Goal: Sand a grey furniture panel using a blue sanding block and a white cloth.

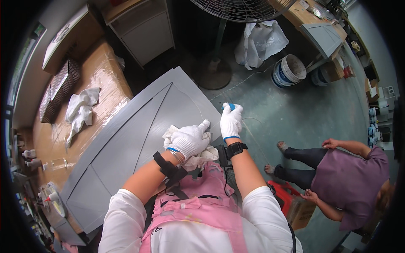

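Note:
A grey panel with a curved edge and raised diagonal strips lies in front of me. My left hand, in a white knit glove, is closed on a crumpled white cloth near the panel's right edge; its thumb side points away from me. Just past that edge, my right hand, also gloved, is closed around a small blue thing whose kind I cannot make out. A thin pale strand trails from near the right hand toward the floor.
A plastic-wrapped carton holding a white rag stands at left. Beyond the panel are a fan, a white plastic bag and a bucket. Another person stands at right, near a red stool.

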Tool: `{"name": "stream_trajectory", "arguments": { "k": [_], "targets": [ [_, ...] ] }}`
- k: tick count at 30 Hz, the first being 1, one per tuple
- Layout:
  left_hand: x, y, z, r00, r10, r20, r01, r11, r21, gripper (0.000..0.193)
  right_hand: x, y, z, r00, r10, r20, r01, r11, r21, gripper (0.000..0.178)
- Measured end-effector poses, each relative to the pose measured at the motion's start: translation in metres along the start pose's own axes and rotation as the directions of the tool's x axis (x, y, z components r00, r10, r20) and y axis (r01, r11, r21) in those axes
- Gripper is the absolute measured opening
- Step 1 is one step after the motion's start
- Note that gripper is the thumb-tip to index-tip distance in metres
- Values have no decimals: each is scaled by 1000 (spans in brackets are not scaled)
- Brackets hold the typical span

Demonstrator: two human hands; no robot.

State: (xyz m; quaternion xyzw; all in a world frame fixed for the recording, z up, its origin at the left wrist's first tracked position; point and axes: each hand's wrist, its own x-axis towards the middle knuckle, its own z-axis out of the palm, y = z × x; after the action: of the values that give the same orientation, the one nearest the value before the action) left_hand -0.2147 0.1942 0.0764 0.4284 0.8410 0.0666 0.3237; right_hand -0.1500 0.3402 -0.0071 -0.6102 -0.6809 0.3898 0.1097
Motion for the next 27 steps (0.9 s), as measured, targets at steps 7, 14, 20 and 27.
{"name": "stream_trajectory", "arguments": {
  "k": [7,14,20,27],
  "targets": [
    [-8,7,7,997,50,-63,-51,999,-12,37,1,5,4,998,-58,-34,60,997,49,47],
    [-50,-27,-10,989,-18,-144,-11,980,-197,41,10,19,14,986,-143,-81,150,985,90,45],
    [-148,-100,-33,886,-372,-277,303,916,-262,41,16,18,7,981,-191,-10,192,981,14,51],
    [-275,-197,36,583,-678,-448,514,735,-443,33,7,-34,-16,806,-554,-208,552,831,-72,45]
  ]
}}
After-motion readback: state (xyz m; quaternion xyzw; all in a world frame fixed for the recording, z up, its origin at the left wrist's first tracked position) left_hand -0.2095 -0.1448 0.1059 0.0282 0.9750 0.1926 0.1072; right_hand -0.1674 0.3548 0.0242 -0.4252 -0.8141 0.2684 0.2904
